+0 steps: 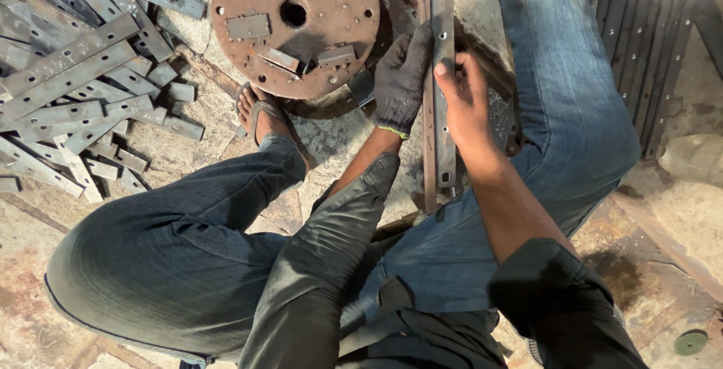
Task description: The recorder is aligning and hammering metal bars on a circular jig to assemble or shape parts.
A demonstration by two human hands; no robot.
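The bare right hand [465,105] and the gloved left hand [401,77] both have their fingers clamped on a long metal strip [443,75] that stands upright between the knees. Just beyond lies a rusty round plate [294,26] on the floor [339,135], with loose metal strips [75,90] heaped to the left.

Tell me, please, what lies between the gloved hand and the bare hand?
In the head view, the long metal strip lies between the gloved left hand and the bare right hand; both hands grip it.
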